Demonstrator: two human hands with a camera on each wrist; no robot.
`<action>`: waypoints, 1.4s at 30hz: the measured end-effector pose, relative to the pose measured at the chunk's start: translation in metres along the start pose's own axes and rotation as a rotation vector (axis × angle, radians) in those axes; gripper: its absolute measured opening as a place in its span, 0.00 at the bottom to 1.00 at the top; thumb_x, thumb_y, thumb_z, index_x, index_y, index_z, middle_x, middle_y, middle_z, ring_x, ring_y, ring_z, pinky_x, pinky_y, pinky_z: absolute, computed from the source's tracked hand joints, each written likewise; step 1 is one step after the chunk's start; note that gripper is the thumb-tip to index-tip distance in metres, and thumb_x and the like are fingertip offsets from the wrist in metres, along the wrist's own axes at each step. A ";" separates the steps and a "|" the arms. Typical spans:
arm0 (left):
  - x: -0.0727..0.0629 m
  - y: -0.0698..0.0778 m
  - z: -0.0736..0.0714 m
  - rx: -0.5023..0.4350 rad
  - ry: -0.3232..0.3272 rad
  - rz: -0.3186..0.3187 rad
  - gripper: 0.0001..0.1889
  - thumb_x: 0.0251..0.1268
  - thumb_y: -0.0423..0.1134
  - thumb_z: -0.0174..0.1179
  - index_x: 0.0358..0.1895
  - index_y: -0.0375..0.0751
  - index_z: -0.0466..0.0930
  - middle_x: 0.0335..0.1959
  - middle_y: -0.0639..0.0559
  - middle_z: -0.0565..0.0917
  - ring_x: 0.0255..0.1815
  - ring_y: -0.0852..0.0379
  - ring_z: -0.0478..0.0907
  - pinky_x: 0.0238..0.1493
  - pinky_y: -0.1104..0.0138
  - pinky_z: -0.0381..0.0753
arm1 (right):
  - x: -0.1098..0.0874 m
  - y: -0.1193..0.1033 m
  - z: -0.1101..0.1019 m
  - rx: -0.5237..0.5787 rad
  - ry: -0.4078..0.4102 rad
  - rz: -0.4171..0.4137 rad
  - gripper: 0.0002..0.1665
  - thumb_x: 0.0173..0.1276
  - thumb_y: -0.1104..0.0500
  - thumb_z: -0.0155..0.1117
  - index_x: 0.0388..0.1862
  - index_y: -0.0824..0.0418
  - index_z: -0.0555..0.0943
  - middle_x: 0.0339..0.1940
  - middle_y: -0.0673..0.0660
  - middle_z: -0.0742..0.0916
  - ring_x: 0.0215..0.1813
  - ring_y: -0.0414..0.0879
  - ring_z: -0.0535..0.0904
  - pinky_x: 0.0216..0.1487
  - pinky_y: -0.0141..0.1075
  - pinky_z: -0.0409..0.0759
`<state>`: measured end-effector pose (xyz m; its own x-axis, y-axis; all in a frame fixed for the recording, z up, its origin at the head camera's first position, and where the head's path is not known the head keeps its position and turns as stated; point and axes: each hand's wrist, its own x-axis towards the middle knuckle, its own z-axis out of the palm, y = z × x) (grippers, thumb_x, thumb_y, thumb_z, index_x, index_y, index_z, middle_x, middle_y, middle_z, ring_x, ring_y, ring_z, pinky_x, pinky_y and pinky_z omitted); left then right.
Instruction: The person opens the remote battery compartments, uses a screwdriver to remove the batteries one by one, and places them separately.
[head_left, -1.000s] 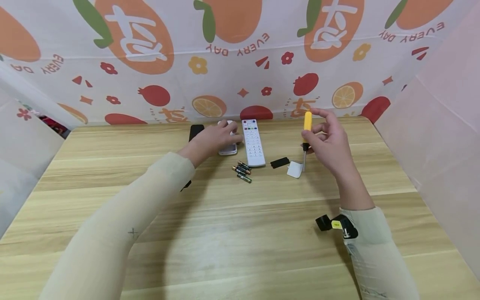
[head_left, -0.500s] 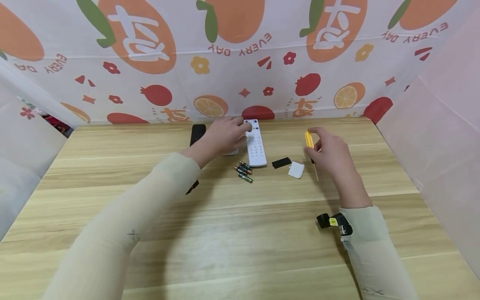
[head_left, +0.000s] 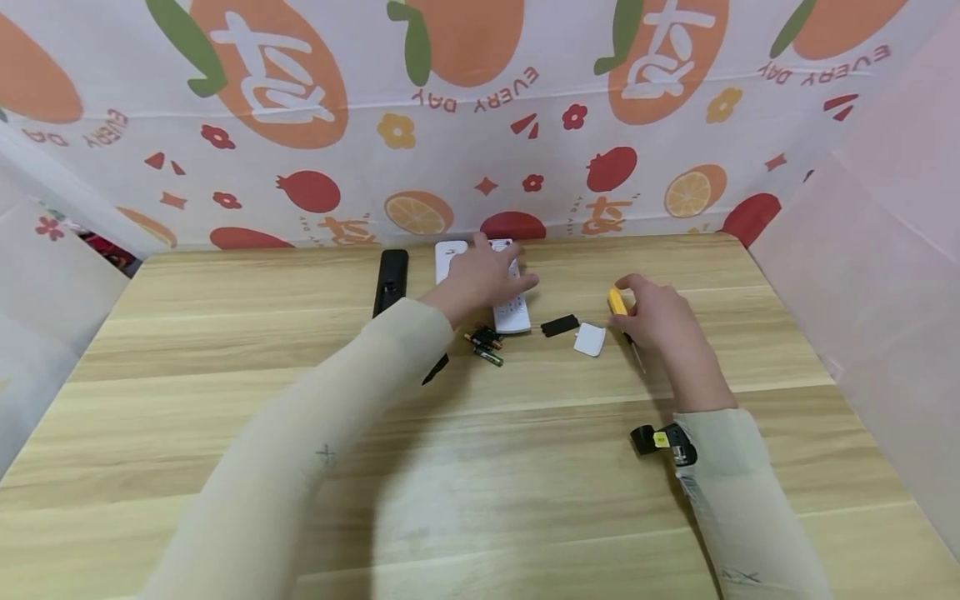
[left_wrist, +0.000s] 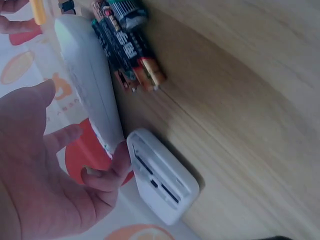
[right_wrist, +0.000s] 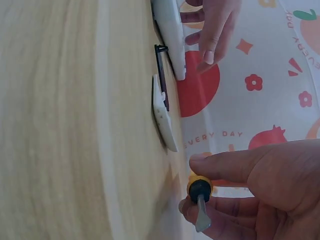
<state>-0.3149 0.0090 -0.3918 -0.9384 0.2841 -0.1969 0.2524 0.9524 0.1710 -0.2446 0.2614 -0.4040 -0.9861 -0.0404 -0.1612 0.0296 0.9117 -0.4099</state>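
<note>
My left hand [head_left: 483,279], its fingers loosely spread, is over the long white remote control [head_left: 512,318], covering much of its keypad. In the left wrist view its fingertips are right beside that remote's edge, near the smaller white remote control [left_wrist: 162,175], whose end recess faces the camera. My right hand [head_left: 663,321] pinches the yellow handle of a flat-blade screwdriver [right_wrist: 201,192] between thumb and fingers, with the blade pointing down toward the table. Just left of it lie a white battery cover [head_left: 590,339] and a black battery cover [head_left: 560,325].
Several batteries [head_left: 487,350] lie in a cluster at the near end of the long white remote. A black remote control [head_left: 392,279] lies at the left, partly behind the left arm. A fruit-print cloth [head_left: 465,167] hangs along the table's back edge.
My left hand has moved right, from the smaller white remote to over the long white one. My right hand has lowered toward me, bringing the screwdriver blade away from the white cover.
</note>
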 end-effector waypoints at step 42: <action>-0.050 -0.041 -0.007 -1.312 0.040 0.187 0.26 0.76 0.40 0.48 0.73 0.62 0.56 0.73 0.45 0.62 0.58 0.40 0.78 0.47 0.48 0.83 | -0.017 -0.037 -0.003 0.129 0.208 -0.188 0.26 0.70 0.47 0.64 0.63 0.54 0.77 0.52 0.60 0.85 0.54 0.56 0.79 0.52 0.53 0.77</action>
<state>-0.2798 -0.0455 -0.3824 -0.9267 0.3734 -0.0434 -0.0144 0.0802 0.9967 -0.2298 0.2295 -0.3829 -0.9881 -0.1069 0.1107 -0.1496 0.8360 -0.5280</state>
